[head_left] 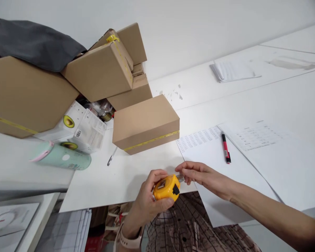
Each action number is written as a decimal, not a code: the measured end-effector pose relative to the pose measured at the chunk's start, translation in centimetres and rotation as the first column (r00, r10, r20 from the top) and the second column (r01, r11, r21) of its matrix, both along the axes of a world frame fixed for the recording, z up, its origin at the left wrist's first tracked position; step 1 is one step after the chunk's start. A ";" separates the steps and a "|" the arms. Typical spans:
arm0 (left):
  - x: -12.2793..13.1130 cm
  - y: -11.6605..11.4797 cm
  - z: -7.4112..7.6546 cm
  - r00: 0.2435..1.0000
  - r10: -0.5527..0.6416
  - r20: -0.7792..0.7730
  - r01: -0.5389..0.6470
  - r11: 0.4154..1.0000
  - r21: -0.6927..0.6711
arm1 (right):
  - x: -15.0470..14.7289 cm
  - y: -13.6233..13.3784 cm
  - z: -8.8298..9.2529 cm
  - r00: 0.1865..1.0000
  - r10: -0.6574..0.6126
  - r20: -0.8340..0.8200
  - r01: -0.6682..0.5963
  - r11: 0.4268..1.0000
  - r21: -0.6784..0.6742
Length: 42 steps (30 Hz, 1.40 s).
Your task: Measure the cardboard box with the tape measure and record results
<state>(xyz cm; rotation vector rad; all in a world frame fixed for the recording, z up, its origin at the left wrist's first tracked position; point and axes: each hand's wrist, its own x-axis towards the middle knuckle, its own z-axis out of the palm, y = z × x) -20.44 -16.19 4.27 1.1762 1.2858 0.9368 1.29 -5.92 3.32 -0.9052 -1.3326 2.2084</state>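
My left hand (149,196) is wrapped round a yellow tape measure (165,186) with a black lock button, held just over the table's front edge. A short length of the metal blade (180,178) sticks out of its right side. At the blade's tip, the fingers of my right hand (196,173) are closed in a pinch; they partly hide the end. Beyond my hands a closed cardboard box (147,122) with a yellow tape strip along its side lies on the white table (120,185).
Printed sheets (204,189) lie at the right, with a red and black marker (225,148) on them. A pen (111,159) lies left of the box. Further left are a mint green bottle (65,156), avocado-printed cartons (90,131) and stacked cardboard boxes (99,73). A paper pad (233,71) lies behind.
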 end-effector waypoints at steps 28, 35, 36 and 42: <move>-22.1 13.4 7.7 0.656 0.748 0.104 -0.726 0.587 0.357 | -8.4 20.0 4.9 0.830 -0.557 0.004 0.487 0.730 0.480; -21.3 14.3 7.0 0.714 0.699 0.030 -0.671 0.672 0.315 | -8.8 19.4 4.1 0.836 -0.513 0.195 0.352 0.773 0.528; -21.4 14.2 7.0 0.720 0.694 0.023 -0.665 0.680 0.308 | -8.7 19.4 4.0 0.831 -0.516 0.210 0.345 0.773 0.533; -21.8 13.7 7.1 0.752 0.659 0.021 -0.640 0.721 0.264 | -8.4 19.6 4.9 0.750 -0.546 0.373 0.136 0.680 0.721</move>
